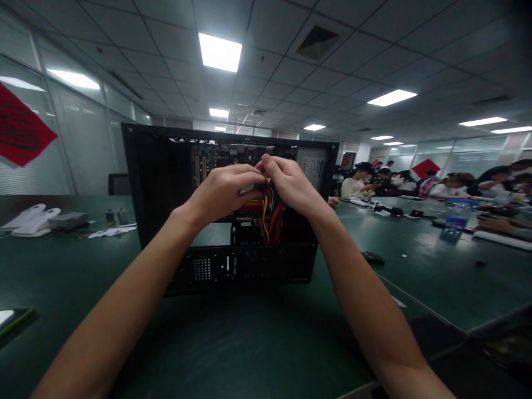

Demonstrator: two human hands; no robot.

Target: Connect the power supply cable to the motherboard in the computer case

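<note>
An open black computer case (158, 183) stands upright on the green table, its inside facing me. Both hands meet at the upper middle of the case, at the top of a bundle of red, yellow and black cables (272, 219). My left hand (226, 188) has its fingers bent and drawn together at the bundle's top. Close against it, my right hand (288, 180) is curled around the upper end of the cables. What the fingertips pinch is hidden. Behind the hands, parts of a circuit board (203, 166) with pale slots show.
On the green table (199, 343), a white bag (33, 219), a grey box (71, 220) and papers (112, 231) lie left. A phone-like object (14, 320) is nearer. To the right are a water bottle (457, 217), a small black object (373, 257) and several seated people.
</note>
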